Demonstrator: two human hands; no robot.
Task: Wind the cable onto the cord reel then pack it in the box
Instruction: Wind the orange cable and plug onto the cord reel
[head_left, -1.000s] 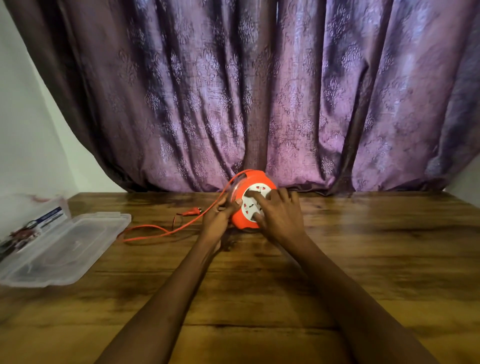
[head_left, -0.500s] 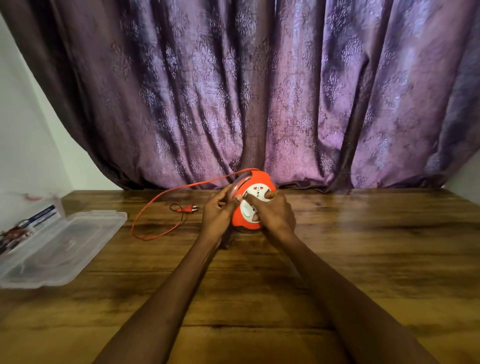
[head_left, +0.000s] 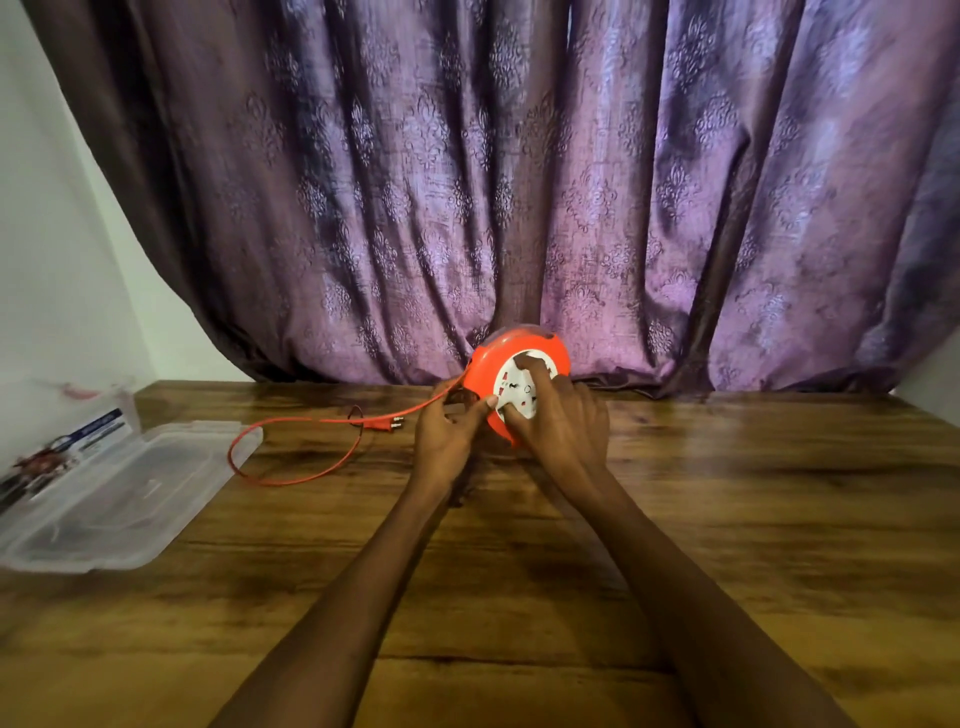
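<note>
Cord reel (head_left: 511, 387): orange, standing on edge at the table's far side, its white socket face toward the person.
Right hand (head_left: 563, 428): fingers curled onto the socket face, nearer hand for turning.
Left hand (head_left: 449, 434): grips the reel's left rim.
Cable (head_left: 291, 480): loose, trailing left from the reel, plug (head_left: 382, 425) beside it.
Box (head_left: 119, 493): clear, open, far left of the reel.
Table (head_left: 727, 519): wooden, purple curtain (head_left: 519, 182) behind the reel.

**Cable drawn in, loop lower**

The orange cable (head_left: 291, 475) no longer arcs up above the table; its loop now lies flat and nearer the box (head_left: 124, 499). The right hand (head_left: 563, 426) has turned, fingers reaching higher over the reel's (head_left: 485, 374) white face.
</note>
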